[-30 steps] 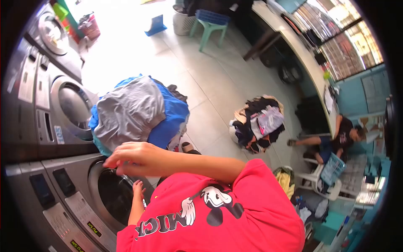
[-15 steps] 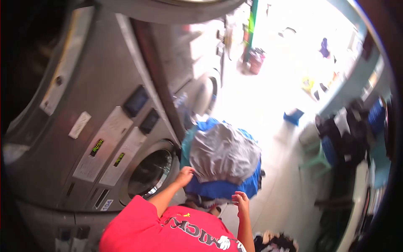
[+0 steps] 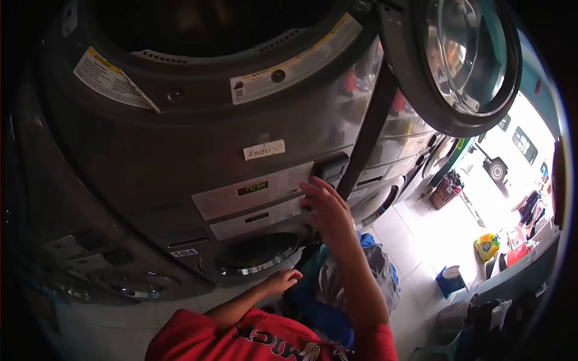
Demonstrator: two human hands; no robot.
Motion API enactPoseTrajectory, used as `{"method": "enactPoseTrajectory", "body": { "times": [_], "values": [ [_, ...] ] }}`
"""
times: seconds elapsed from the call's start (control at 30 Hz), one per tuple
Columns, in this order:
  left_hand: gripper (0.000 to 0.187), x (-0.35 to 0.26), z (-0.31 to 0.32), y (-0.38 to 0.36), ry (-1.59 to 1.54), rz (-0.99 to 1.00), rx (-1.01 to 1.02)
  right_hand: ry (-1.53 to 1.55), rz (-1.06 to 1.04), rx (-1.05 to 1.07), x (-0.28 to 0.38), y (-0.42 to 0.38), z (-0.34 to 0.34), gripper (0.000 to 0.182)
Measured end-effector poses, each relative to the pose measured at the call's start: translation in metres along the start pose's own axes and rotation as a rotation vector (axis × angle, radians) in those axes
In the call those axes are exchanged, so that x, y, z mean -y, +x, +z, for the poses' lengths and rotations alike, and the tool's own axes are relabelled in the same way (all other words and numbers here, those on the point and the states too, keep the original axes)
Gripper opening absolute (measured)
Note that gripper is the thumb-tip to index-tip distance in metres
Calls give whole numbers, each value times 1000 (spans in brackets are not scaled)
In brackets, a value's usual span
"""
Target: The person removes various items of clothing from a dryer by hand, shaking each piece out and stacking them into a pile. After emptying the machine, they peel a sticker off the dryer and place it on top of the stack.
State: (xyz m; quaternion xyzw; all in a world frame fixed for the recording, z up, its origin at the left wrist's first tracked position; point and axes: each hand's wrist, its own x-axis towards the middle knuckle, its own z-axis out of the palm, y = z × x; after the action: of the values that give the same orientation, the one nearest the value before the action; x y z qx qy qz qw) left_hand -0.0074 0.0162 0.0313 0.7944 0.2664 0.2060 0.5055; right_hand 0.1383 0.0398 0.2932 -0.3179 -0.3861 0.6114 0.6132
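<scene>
My right hand (image 3: 327,207) is raised in front of the right end of the upper control panel (image 3: 250,190), fingers apart with nothing seen in them. Lower down, my left hand (image 3: 283,281) hangs below the lower washer door (image 3: 256,254), its fingers loosely curled; whether it holds anything is unclear. Grey cloth (image 3: 382,274) lies over blue cloth (image 3: 331,322) in a pile beneath my right forearm. A paper label (image 3: 264,150) is stuck above the panel.
The upper round door (image 3: 445,66) stands open at the top right. More machines line the left and the back. On the floor at the right are a blue bin (image 3: 450,281) and a yellow bag (image 3: 487,246); a pink basket (image 3: 445,190) is farther back.
The view has swung left and up towards the machines. My right hand has risen from beside the cloth pile to the panel. My left hand is now off the pile's edge.
</scene>
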Motion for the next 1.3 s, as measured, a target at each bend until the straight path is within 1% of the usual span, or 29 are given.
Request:
{"method": "enactPoseTrajectory", "body": {
  "times": [0.03, 0.1, 0.17, 0.27, 0.37, 0.4, 0.43, 0.5, 0.53, 0.57, 0.63, 0.67, 0.7, 0.73, 0.77, 0.8, 0.83, 0.87, 0.93, 1.0, 1.03, 1.07, 1.1, 1.13, 1.17, 1.2, 1.23, 1.27, 1.3],
  "values": [
    [18, 0, -4, -4, -27, -7, -24, 51, 12, 80, -4, 17, 13, 43],
    [18, 0, -11, -11, -6, -9, -43, 77, 81, 129, -11, 40, 40, 43],
    [18, -1, -17, -17, -49, -32, -46, 147, 84, 129, -23, 57, 58, 42],
    [18, -3, -22, -20, -30, -38, -41, 146, 43, -61, -22, 63, 80, 32],
    [19, -1, -21, -19, -56, -61, 0, 69, 16, -79, -17, 68, 86, 26],
    [19, -3, -22, -18, -57, -61, 12, 117, -12, -135, -16, 70, 92, 19],
    [18, -6, -23, -16, -44, -43, 56, 120, -18, -148, -17, 72, 95, 19],
    [18, -2, -21, -11, -37, -24, 137, 131, -140, -204, -21, 73, 97, 14],
    [20, 6, -15, -7, -60, -10, 122, 127, -162, -187, -22, 69, 96, 13],
    [21, 14, -3, -9, -91, 0, 123, 95, -145, -225, -21, 62, 94, 13],
    [27, -5, -5, -5, -58, 32, 121, 130, -87, -281, -25, 49, 83, 15],
    [32, 11, 7, -5, 33, 123, 43, 106, -50, -274, -27, 39, 74, 15],
    [32, 3, 2, -7, -35, -54, 149, 34, -33, -257, -42, 37, 57, 15],
    [31, -3, -2, -6, -24, -40, 193, 30, -2, -261, -54, 28, 38, 16],
    [27, 5, 1, -10, 82, -38, 191, 29, 30, -253, -66, 15, 18, 19],
    [23, 25, 7, -9, 63, -24, 280, 53, 29, -324, -78, -2, -2, 19],
    [21, 3, 3, -9, 188, -38, 309, -85, 89, -448, -93, -17, -22, 20],
    [20, 8, 7, -11, 150, -61, 379, -228, 153, -551, -110, -29, -42, 22],
    [20, 13, 13, -15, 115, -95, 460, -227, 182, -675, -145, -60, -86, 22],
    [17, 16, 17, -20, 192, -87, 563, -302, 52, -882, -201, -81, -140, 15],
    [17, 19, 19, -22, 194, -98, 577, -338, 171, -928, -198, -97, -155, 14],
    [18, 22, 22, -22, 255, -90, 626, -288, 153, -1040, -212, -107, -175, 16],
    [18, 24, 24, -22, 315, -82, 674, -260, 194, -1119, -211, -118, -191, 16],
    [19, 12, 27, -18, 343, -119, 669, -305, 125, -1211, -212, -129, -206, 15],
    [19, 12, 28, -18, 346, -127, 676, -375, 128, -1288, -213, -139, -221, 14],
    [19, 13, 30, -17, 317, -154, 651, -253, 190, -1334, -210, -151, -235, 15],
    [19, 14, 32, -16, 289, -180, 624, -314, 163, -1418, -239, -164, -270, 16],
    [19, 17, 32, -17, 291, -188, 630, -223, 113, -1481, -239, -174, -279, 18],
    [19, 21, 31, -21, 269, -205, 599, -269, 152, -1535, -242, -186, -289, 15]
  ]
}}
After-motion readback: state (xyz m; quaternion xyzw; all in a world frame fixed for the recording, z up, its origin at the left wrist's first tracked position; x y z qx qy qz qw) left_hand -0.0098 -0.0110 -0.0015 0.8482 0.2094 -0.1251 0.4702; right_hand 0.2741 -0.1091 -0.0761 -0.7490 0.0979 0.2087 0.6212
